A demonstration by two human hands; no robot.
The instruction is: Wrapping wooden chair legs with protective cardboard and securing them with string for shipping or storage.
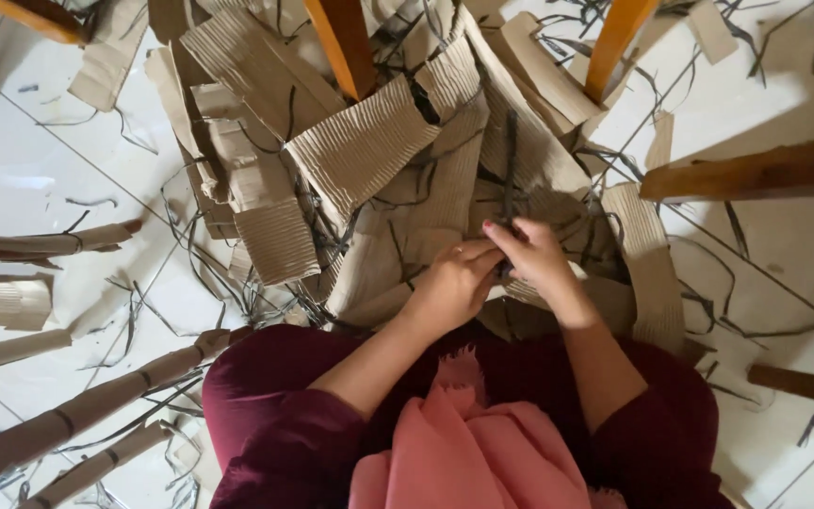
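Centrally, dark strip (510,165): pinched at its lower end by right hand (531,256) fingers, long axis running straight up and away from them over the cardboard pile (360,151). Left hand (452,283) fingers closed just beside, touching the right's, equally near.

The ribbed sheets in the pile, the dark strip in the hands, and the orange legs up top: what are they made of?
Ribbed sheets: most likely single-face corrugated cardboard, matte brown, with exposed parallel flutes and torn edges.
Dark strip: thin, flat and stiff-looking, perhaps plastic strapping or a plant strip; the look leaves it open. Both hands, left and right, pinch its lower end.
Orange legs: apparently wood, with a smooth varnished sheen.
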